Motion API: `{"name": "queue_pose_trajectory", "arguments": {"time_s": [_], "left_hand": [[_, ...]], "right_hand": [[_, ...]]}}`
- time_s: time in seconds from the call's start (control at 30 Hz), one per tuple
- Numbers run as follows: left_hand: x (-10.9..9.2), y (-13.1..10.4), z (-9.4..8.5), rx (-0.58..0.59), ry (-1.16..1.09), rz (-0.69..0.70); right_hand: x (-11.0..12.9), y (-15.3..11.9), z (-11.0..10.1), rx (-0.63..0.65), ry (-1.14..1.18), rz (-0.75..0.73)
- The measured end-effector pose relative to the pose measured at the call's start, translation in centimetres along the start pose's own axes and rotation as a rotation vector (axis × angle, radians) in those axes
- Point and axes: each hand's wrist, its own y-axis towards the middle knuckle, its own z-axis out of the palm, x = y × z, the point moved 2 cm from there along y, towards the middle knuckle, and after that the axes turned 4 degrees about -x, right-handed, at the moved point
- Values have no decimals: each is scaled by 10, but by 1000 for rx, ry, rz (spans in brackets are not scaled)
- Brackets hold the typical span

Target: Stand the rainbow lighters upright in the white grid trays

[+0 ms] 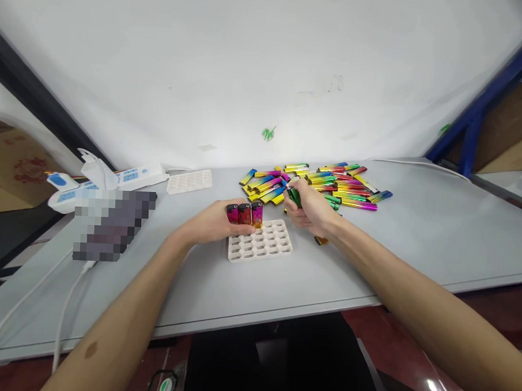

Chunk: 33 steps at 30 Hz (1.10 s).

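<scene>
My left grip (216,223) is holding three lighters (244,214) side by side, their black tops facing up, over the far left corner of a white tray (260,256); whether they are touching it I cannot tell. My right grip (311,208) is wrapping firmly around a green lighter (294,197), just beyond the tray's far right corner. Past that hand, a loose pile (324,178) of shiny, many-coloured lighters is lying on the far side of the worktop (419,225). One more lighter (322,241) is lying partly hidden below my right wrist. On the far left, a second white tray (189,182) is resting near a power strip (143,176), and a pixelated dark item (116,226) is lying nearer me.
</scene>
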Motion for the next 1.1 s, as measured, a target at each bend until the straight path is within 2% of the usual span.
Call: {"name": "queue_pose_trajectory", "arguments": {"time_s": [0.23, 0.5, 0.7, 0.77, 0.93, 1.1], "left_hand": [[-1, -1, 0, 2, 18, 4], [0, 0, 0, -4, 8, 4], [0, -1, 0, -13, 20, -10], [0, 0, 1, -14, 20, -9], [1, 0, 1, 0, 1, 7], [-2, 0, 1, -17, 12, 28]], "right_hand": [[1, 0, -1, -44, 90, -32], [2, 0, 1, -41, 74, -1], [6, -2, -1, -81, 96, -54], [5, -1, 0, -52, 88, -64], [-2, 2, 2, 3, 17, -193], [-4, 1, 0, 43, -246, -349]]}}
